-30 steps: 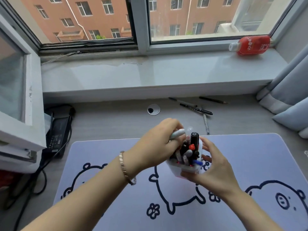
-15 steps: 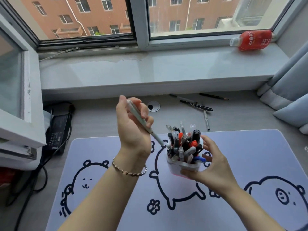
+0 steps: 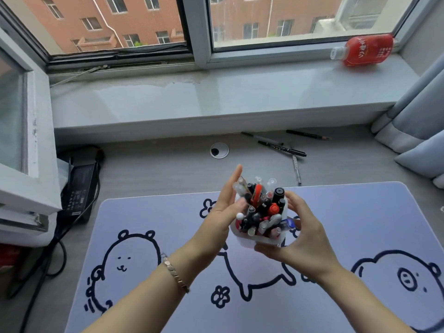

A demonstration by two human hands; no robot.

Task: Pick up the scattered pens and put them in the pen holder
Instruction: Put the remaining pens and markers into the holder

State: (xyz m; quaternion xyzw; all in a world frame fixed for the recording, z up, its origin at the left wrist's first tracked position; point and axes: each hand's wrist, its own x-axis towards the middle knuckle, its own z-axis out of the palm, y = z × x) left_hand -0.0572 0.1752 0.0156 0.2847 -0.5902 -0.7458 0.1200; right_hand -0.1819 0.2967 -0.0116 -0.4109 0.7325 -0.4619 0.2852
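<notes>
Reaching Past the Holder: Four Pens Lay Beyond, Nearer the Right Hand

Cupping the white pen holder (image 3: 258,237) from its right side, the right hand (image 3: 304,246) had its fingers wrapped around the wall, keeping it tilted slightly over the lavender mat (image 3: 360,224). The left hand (image 3: 223,212) stood flat against the holder's left side, fingers spread and straight, pressing on a clear pen (image 3: 240,186) at the rim; they did not seem to be closed on anything, though the crowded bundle hid the thumb.

What the coming move turned on lay farther off. The scattered pens (image 3: 282,147) rested on the bare counter (image 3: 156,169) beyond the mat's far edge, close under the window sill (image 3: 216,97), ahead and to the right of both hands. A black marker and a grey pen beside it ran left to right, slanting a little; a dark pencil (image 3: 307,135) lay farther right along the same line; a slim silver pen (image 3: 296,169) pointed nearly straight toward the person. By my judgement the right hand was nearer, yet it was occupied with the holder, so the free left would have had to cross over.
</notes>
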